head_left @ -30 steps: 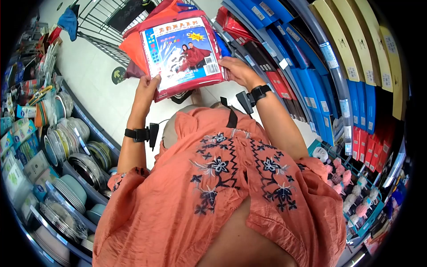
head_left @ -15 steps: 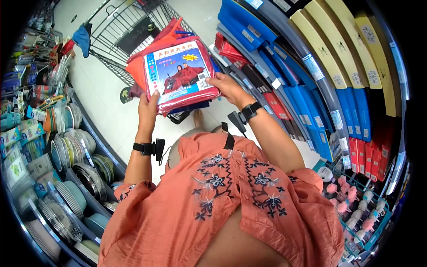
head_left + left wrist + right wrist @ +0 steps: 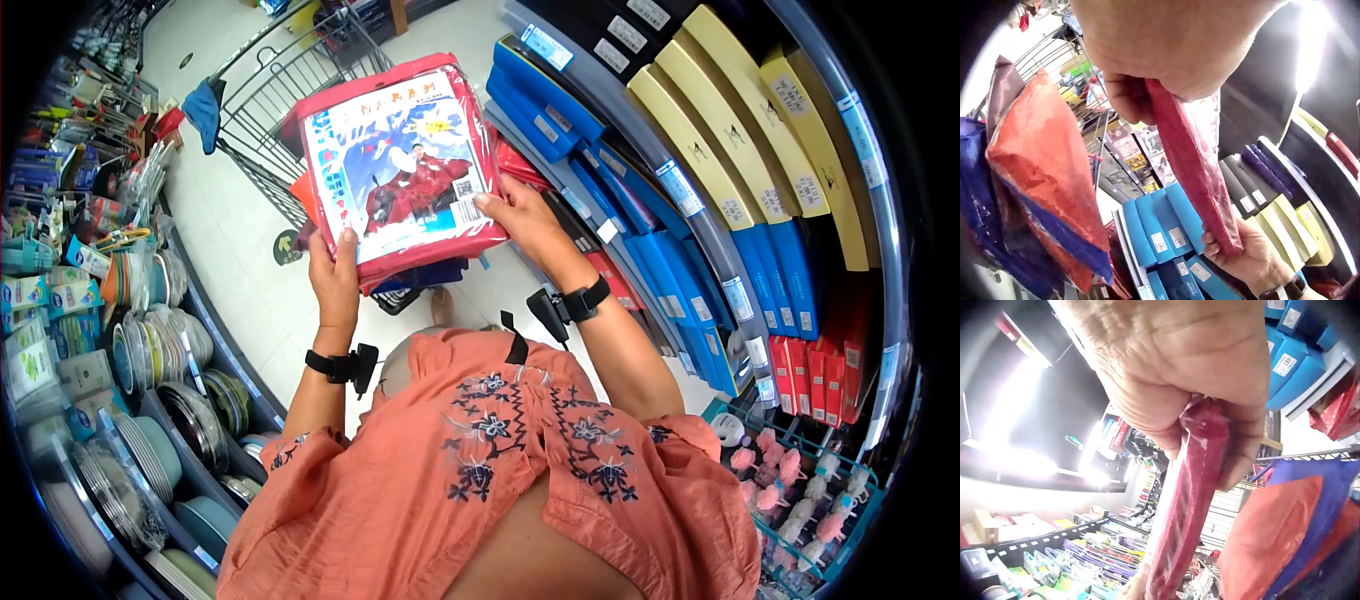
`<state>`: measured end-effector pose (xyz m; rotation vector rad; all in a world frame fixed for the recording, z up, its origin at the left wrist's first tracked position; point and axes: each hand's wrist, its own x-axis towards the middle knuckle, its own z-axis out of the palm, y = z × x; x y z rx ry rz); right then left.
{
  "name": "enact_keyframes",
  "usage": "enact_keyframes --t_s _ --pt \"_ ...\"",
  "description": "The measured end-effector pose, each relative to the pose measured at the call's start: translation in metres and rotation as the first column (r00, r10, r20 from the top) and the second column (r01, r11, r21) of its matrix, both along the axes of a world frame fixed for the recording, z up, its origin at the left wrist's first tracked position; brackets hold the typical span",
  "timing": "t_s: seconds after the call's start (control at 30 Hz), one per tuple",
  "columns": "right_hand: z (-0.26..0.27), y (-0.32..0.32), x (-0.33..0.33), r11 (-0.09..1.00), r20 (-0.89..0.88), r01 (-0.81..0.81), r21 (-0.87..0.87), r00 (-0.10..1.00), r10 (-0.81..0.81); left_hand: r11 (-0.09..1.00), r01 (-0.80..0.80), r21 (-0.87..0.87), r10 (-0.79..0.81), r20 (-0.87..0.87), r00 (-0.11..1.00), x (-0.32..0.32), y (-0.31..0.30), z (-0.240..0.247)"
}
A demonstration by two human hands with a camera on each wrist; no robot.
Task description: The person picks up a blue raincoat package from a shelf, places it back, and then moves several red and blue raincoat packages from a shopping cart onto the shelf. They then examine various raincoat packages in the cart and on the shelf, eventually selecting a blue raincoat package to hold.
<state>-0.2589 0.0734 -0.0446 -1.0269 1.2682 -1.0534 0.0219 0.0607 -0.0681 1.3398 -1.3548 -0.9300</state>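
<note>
A flat red package (image 3: 400,170) in clear wrap, its printed label showing figures in red, is held face up between both hands. My left hand (image 3: 335,285) grips its lower left corner, thumb on top. At the right edge my right hand (image 3: 530,225) pinches it, thumb over the label's corner. The left wrist view shows the package (image 3: 1191,162) edge-on, with the right hand (image 3: 1247,259) around its far end. In the right wrist view, thumb and fingers of the right hand (image 3: 1185,369) clasp the package's edge (image 3: 1191,494).
A wire shopping cart (image 3: 265,110) stands beyond the package. Orange (image 3: 1054,156) and blue packages hang beside it in the left wrist view. Shelves of plates (image 3: 150,450) line the left; blue boxes (image 3: 670,275) and yellow boxes (image 3: 700,150) fill the right. A blue-green basket (image 3: 850,520) holds pink items.
Both hands still hold the red package, now nearer and larger in the head view, covering more of the orange one behind. The cart and shelves have shifted in view.
</note>
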Motion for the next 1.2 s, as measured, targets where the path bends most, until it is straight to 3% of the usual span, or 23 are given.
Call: enact_keyframes --t_s 0.1,0.17,0.23,0.3,0.37,0.43,0.47,0.57,0.63,0.73,0.77,0.83,0.9,0.97,1.1,1.2 --pt "0.025 0.002 -0.004 0.996 -0.054 0.004 -0.086 0.999 -0.009 0.997 -0.006 -0.083 0.012 0.072 0.997 -0.002 -0.007 0.017" --pt "0.039 0.002 -0.004 0.986 0.045 0.009 -0.166 0.999 -0.001 0.990 -0.014 -0.141 0.025 0.071 0.997 -0.004 -0.011 0.029" --pt "0.051 0.003 -0.008 0.967 -0.155 0.018 -0.254 0.986 -0.059 0.983 0.003 -0.183 0.020 0.124 0.992 -0.002 -0.013 0.045" --pt "0.075 0.005 -0.005 0.962 -0.104 0.062 -0.267 0.990 -0.093 0.961 0.009 -0.276 0.018 0.096 0.995 -0.003 -0.023 0.057" --pt "0.106 0.009 -0.008 0.940 -0.095 0.042 -0.337 0.992 -0.078 0.954 0.042 -0.296 -0.061 -0.057 0.996 -0.014 -0.029 0.087" --pt "0.140 0.013 -0.017 0.932 -0.274 -0.041 -0.360 0.960 -0.064 0.945 0.040 -0.325 -0.105 -0.185 0.977 -0.022 -0.035 0.109" --pt "0.151 0.014 -0.017 0.903 -0.226 -0.028 -0.429 0.971 -0.078 0.935 0.061 -0.349 -0.137 -0.198 0.971 -0.022 -0.044 0.115" --pt "0.197 0.023 -0.021 0.797 -0.313 -0.031 -0.604 0.928 -0.202 0.891 0.102 -0.441 -0.175 -0.127 0.976 -0.032 -0.062 0.154" --pt "0.235 0.036 -0.027 0.808 -0.396 -0.065 -0.585 0.893 -0.214 0.860 0.141 -0.491 -0.214 -0.095 0.972 -0.044 -0.073 0.184" --pt "0.265 0.039 -0.034 0.743 -0.349 -0.036 -0.669 0.897 -0.271 0.827 0.188 -0.530 -0.322 -0.172 0.931 -0.067 -0.098 0.219" --pt "0.282 0.044 -0.035 0.786 -0.375 -0.010 -0.618 0.882 -0.284 0.803 0.195 -0.563 -0.342 -0.167 0.925 -0.077 -0.106 0.235" --pt "0.296 0.035 -0.048 0.745 -0.389 0.024 -0.666 0.842 -0.375 0.755 0.275 -0.595 -0.464 -0.189 0.865 -0.094 -0.124 0.266" --pt "0.330 0.040 -0.048 0.794 -0.311 0.186 -0.579 0.850 -0.426 0.705 0.341 -0.622 -0.522 -0.129 0.843 -0.113 -0.148 0.295" --pt "0.339 0.025 -0.069 0.749 -0.230 0.204 -0.631 0.873 -0.431 0.678 0.405 -0.614 -0.585 -0.116 0.803 -0.138 -0.166 0.326" --pt "0.378 0.002 -0.106 0.792 -0.189 0.296 -0.534 0.871 -0.454 0.545 0.569 -0.616 -0.675 0.081 0.734 -0.195 -0.234 0.381" --pt "0.400 -0.040 -0.160 0.728 -0.135 0.374 -0.575 0.834 -0.535 0.500 0.642 -0.581 -0.608 0.292 0.738 -0.256 -0.285 0.436"
